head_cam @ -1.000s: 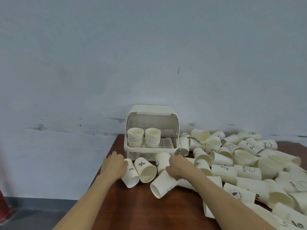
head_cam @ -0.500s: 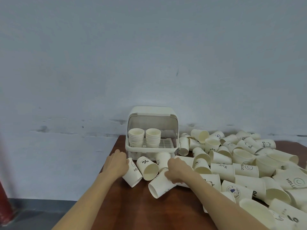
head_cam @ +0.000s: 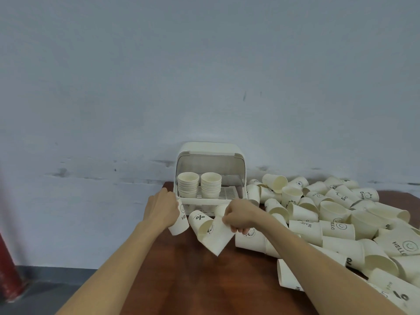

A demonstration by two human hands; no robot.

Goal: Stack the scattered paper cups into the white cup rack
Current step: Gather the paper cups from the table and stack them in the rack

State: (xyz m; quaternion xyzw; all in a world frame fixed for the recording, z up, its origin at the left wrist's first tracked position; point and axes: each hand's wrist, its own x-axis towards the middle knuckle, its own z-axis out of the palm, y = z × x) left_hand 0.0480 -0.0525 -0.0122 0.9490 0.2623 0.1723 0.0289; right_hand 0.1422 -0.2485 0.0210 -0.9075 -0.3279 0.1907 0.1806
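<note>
The white cup rack (head_cam: 210,153) stands at the table's far left with its lid up. Inside are two cup stacks (head_cam: 199,186), side by side at its left. My left hand (head_cam: 161,210) grips a "HELLO" cup (head_cam: 179,223) just in front of the rack's left corner. My right hand (head_cam: 238,215) grips a paper cup (head_cam: 218,236) lifted and tilted, mouth toward the lower left. A "%" cup (head_cam: 200,221) lies between the two held cups. Many loose paper cups (head_cam: 336,219) lie heaped to the right of the rack.
The brown wooden table (head_cam: 193,280) has its left edge just left of my left arm. A grey wall rises right behind the rack. A red post (head_cam: 8,267) stands on the floor at the far left. More cups lie under my right forearm.
My right hand has lifted its cup off the table and tilted it toward me. My left hand has closed round the "HELLO" cup and raised it slightly toward the rack.
</note>
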